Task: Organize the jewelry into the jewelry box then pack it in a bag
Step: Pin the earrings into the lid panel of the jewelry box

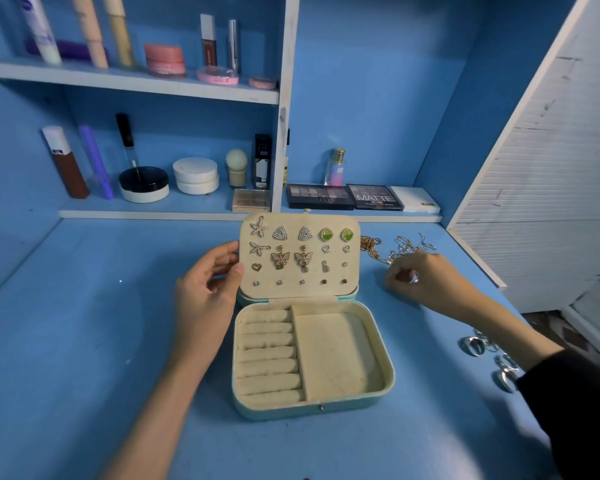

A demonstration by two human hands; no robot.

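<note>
Jewelry box (274, 413): open, centre of the frame on the blue surface (84, 323).
Earring panel (352, 271): upright behind the tray, with rows of earrings pinned on it.
Left hand (205, 296): grips the panel's left edge.
Right hand (426, 278): right of the box, pinching a small silver piece (415, 280).
Necklaces (395, 249): tangled just above the right hand.

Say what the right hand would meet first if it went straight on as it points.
Right hand, pinching a small silver piece, points leftward across bare tabletop; first in line is probably the right edge of the jewelry box lid; depth unclear.
</note>
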